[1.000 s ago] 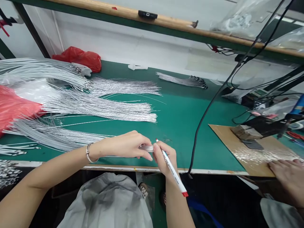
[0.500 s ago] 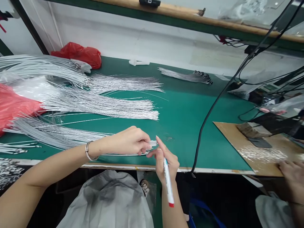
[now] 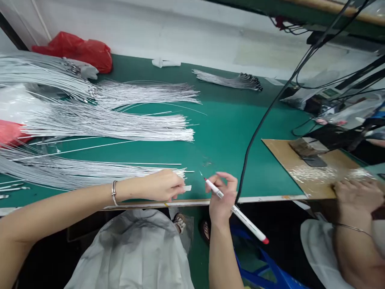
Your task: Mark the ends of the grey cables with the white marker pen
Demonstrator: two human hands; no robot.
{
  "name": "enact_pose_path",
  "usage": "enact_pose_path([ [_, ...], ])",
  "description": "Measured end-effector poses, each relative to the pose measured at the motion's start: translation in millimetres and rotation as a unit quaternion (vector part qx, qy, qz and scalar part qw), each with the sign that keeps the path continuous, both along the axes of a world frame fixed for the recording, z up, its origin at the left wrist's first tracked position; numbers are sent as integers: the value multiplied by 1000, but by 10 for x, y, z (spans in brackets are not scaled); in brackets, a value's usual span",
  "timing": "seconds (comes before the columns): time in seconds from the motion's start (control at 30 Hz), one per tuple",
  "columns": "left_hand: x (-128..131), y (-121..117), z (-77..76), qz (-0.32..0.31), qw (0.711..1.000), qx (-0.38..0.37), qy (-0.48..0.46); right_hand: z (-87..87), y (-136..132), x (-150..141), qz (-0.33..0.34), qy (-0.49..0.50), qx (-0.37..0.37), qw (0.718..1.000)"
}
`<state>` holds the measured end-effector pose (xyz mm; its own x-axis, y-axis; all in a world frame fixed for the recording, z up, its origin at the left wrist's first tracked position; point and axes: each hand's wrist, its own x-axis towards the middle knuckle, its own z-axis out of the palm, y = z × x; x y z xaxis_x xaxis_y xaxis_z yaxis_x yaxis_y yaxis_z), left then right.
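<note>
My left hand (image 3: pixel 167 186) is closed at the table's front edge, palm down. A short flat white strip (image 3: pixel 187 188), which may be several wire ends side by side, sticks out from its fingertips; the rest is hidden by the hand. Under and behind that wrist lies a bundle of thin white wires (image 3: pixel 90 167), its ends pointing right. My right hand (image 3: pixel 223 196) grips a white marker pen (image 3: pixel 248 222) with a red end. The pen slants, its tip up and left, apart from the strip. Both hands are a short gap from each other.
More wire bundles (image 3: pixel 144 125) lie behind, beside red plastic bags (image 3: pixel 87 52). A short dark-ended bundle (image 3: pixel 228 80) lies at the back. A black cable (image 3: pixel 255 140) hangs down past the table edge. At right, another person's hand (image 3: pixel 357 194) rests on a brown board (image 3: pixel 279 156).
My right hand has drawn away rightward from the left hand, and the marker has swung so its tip points up-left. The view has shifted; the co-worker's hand shows more.
</note>
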<state>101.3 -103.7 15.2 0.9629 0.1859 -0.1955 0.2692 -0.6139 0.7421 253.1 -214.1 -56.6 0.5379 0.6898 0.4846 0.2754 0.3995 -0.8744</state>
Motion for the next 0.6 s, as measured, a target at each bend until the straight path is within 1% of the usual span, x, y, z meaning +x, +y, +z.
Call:
enact_pose_path([
  [0.03, 22, 4, -122, -11, 999, -18, 25, -48, -8, 37, 1, 32, 1, 999],
  [0.07, 40, 12, -238, -14, 997, -49, 50, -93, -16, 58, 7, 48, -18, 999],
  [0.1, 56, 24, -338, -11, 993, -89, 74, -134, -22, 66, 16, 54, -52, 997],
  [0.13, 68, 39, -416, -4, 987, -131, 94, -168, -28, 62, 27, 54, -91, 994],
  [0.2, 84, 71, -504, 11, 973, -198, 116, -215, -40, 32, 47, 49, -157, 985],
  [0.27, 96, 96, -520, 11, 968, -220, 121, -240, -51, -4, 46, 37, -188, 980],
  [0.33, 105, 110, -511, 11, 966, -226, 122, -254, -62, -30, 10, 5, -189, 982],
  [0.43, 115, 114, -520, 15, 964, -234, 125, -266, -73, -45, -49, -71, -180, 980],
  [0.5, 118, 114, -545, 20, 962, -240, 128, -268, -79, -45, -59, -115, -181, 975],
  [0.6, 121, 114, -572, 27, 959, -248, 131, -267, -87, -37, -67, -148, -182, 970],
])
